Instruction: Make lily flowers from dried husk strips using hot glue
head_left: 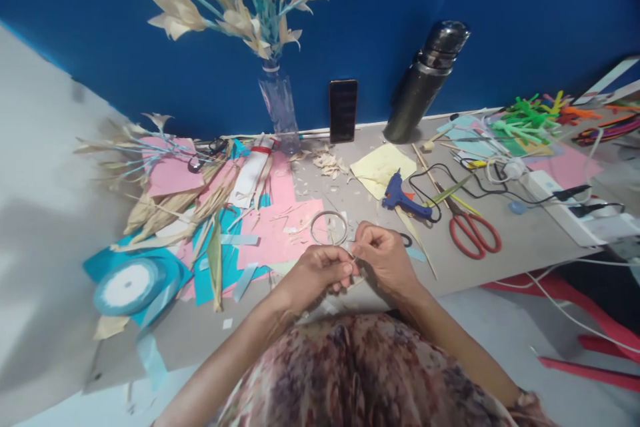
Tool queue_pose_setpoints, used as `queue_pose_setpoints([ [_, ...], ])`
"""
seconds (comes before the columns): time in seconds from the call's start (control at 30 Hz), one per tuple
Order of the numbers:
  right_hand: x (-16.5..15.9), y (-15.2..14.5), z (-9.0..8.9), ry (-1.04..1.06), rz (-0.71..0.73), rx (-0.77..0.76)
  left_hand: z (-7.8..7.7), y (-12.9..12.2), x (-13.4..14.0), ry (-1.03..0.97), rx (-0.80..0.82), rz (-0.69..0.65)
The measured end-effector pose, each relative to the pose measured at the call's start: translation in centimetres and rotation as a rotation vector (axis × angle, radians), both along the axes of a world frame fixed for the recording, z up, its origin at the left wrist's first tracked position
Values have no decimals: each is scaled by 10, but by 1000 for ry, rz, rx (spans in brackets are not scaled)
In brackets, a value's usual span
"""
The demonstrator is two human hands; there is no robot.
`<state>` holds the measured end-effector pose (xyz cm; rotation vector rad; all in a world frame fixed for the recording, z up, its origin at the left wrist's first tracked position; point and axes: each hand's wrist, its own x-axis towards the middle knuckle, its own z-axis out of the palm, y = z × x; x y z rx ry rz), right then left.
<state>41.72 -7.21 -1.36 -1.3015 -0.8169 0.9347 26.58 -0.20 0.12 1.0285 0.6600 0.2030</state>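
Note:
My left hand [323, 272] and my right hand [386, 255] meet near the table's front edge, fingertips pinched close together. Something thin and pale shows between them, too small to make out. Just beyond the fingers lies a thin ring [321, 215], like a nearly used-up tape roll, partly over pink paper [273, 230]. To the right of my right hand are a blue hot glue gun [404, 203] and red-handled scissors [475, 235]. A pale yellow sheet [373, 170] lies behind the glue gun.
Corn husks [167, 210], coloured paper and a blue ribbon spool [129, 285] crowd the left. Husk flowers stand in a plastic bottle [280, 110] by the wall, near a phone [343, 111] and a flask [423, 83]. Cords run to a power strip [560, 207] on the right.

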Motion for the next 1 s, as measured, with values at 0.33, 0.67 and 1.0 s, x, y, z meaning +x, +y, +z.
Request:
queue_pose_setpoints([
  [0.33,16,-7,13,63,288,-30,-1,-4,-2,-119,-213,10],
  [0.67,8,-14,8,10,227,-36,-4,-10,-4,-114,-224,29],
  [1.0,14,-16,9,85,-28,-142,5,-6,-3,-32,-213,112],
])
